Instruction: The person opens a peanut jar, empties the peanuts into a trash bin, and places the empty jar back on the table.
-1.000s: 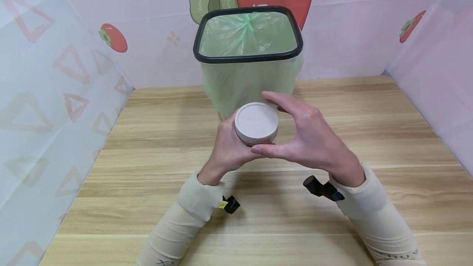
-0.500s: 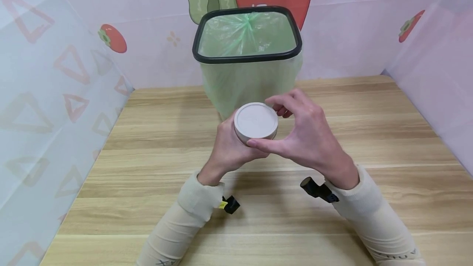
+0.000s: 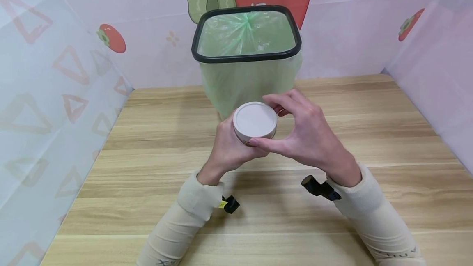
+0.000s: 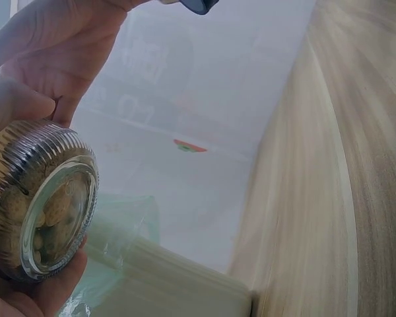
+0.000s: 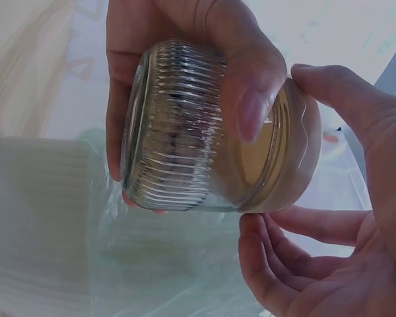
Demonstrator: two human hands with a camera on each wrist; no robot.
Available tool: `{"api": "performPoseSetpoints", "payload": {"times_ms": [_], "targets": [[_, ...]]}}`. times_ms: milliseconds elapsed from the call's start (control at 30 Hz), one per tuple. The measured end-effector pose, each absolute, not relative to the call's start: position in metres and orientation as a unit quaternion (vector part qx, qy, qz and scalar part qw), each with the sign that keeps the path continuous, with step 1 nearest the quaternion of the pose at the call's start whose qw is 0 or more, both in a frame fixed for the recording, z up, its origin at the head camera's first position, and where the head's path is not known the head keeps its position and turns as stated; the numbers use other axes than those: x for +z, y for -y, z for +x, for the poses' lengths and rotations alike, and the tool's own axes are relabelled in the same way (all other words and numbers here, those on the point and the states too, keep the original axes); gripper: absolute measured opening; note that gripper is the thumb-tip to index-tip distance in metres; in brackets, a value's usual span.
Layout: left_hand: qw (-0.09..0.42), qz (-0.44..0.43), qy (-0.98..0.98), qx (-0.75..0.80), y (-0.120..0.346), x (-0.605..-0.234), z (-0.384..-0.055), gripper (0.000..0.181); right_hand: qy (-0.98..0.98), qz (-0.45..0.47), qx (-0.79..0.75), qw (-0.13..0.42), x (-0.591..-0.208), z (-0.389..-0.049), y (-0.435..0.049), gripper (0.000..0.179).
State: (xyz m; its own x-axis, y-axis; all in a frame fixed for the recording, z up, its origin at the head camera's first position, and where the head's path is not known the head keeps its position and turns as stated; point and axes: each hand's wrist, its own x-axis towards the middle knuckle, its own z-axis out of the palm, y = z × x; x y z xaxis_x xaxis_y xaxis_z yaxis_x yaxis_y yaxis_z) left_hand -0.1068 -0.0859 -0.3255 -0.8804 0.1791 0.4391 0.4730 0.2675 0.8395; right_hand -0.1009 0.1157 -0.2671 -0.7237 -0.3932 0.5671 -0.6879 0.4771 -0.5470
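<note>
A ribbed glass jar (image 5: 175, 132) is held in my left hand (image 3: 230, 147), its thumb (image 5: 254, 99) laid across the jar's side. Through the glass base, the left wrist view shows light brown lumps (image 4: 56, 208) that look like nuts. On top sits a pale, round lid (image 3: 255, 119), facing up in the head view. My right hand (image 3: 306, 134) pinches this lid by its edge, thumb on the near side and bent fingertips (image 5: 254, 224) on the opposite side. Most of the left fingers are hidden behind the jar in the head view.
Just beyond the hands stands a trash bin (image 3: 247, 77) with a black rim and a green plastic liner (image 3: 247, 32). A wooden tabletop (image 3: 162, 143) lies below, bounded by a printed backdrop (image 3: 155, 52) at the back and sides.
The right hand's spread fingers have drawn in, and its thumb has come up against the lid's edge. Left hand and jar stay nearly in place.
</note>
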Motion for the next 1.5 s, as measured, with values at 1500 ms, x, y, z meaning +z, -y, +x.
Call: {"api": "performPoseSetpoints", "payload": {"times_ms": [1500], "targets": [[0.115,-0.215,0.785,-0.569,0.0815,-0.3279,-0.1053,0.087,0.853,0.303,0.378,0.196,-0.2705,-0.1020,-0.1116,0.075]]}}
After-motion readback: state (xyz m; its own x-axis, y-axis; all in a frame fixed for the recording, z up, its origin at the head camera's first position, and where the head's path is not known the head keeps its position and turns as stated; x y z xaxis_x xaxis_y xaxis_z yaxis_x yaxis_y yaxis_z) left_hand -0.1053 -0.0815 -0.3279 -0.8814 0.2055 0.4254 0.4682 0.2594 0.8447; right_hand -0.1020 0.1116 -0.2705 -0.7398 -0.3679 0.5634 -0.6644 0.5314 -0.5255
